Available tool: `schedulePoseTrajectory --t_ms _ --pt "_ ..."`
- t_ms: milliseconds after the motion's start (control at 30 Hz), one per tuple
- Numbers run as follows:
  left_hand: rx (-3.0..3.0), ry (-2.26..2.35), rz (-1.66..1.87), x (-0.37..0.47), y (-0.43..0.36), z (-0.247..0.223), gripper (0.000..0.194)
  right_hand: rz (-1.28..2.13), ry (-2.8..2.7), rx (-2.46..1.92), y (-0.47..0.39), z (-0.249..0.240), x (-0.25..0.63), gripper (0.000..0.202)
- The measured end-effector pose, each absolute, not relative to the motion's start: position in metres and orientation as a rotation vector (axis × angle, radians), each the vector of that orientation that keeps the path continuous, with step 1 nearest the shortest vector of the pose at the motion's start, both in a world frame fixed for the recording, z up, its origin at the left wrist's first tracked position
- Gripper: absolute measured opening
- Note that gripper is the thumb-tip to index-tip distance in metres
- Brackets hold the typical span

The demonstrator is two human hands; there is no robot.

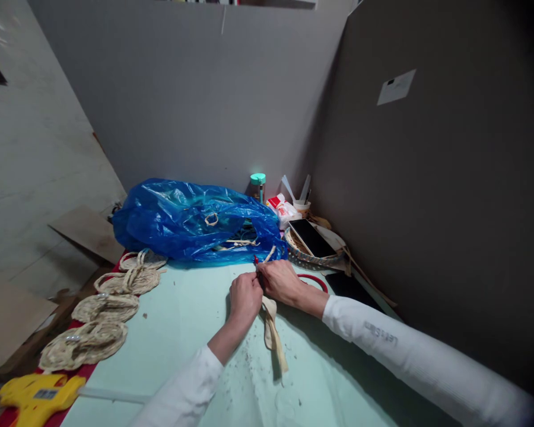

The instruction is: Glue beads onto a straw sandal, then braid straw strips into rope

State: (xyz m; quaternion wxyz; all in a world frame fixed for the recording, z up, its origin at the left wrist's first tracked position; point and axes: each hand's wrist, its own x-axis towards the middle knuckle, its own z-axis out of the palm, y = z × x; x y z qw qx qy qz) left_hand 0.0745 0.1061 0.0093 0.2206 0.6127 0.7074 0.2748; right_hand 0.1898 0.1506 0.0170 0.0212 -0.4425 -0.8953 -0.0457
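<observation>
My left hand (245,296) and my right hand (281,281) meet above the pale green table sheet (178,350), both closed in a pinch. Between them is a pale, flat plant-fibre strip (273,341) that hangs toward me and tapers at its lower end. A thin light end (270,253) sticks up beyond the right fingers. A small red tip (256,260) shows just above the fingertips; what it belongs to is hidden. Beside my right wrist curves a red loop-shaped handle (315,281), partly covered by the hand.
A crumpled blue plastic bag (182,207) lies at the back. Right of it stand a green-lidded jar (258,179) and a basket (296,252) with a phone (312,238) on it. Several woven fibre pieces (107,308) line the left edge, near a yellow glue gun (40,396).
</observation>
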Motion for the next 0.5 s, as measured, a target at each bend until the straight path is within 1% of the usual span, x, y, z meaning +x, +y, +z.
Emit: schedulePoseTrajectory --t_ms 200,367,500 --pt "1.683 1.963 0.756 0.074 0.105 0.008 0.030 -0.224 -2.843 -1.224 0.152 0.022 0.191 0.013" --pt "1.695 1.947 0.780 0.074 0.107 0.007 0.029 -0.335 -2.846 -1.107 0.152 0.017 0.199 0.015" --pt "1.690 1.949 0.789 0.074 0.108 0.005 0.028 -0.417 -2.857 -0.916 0.154 0.014 0.206 0.019"
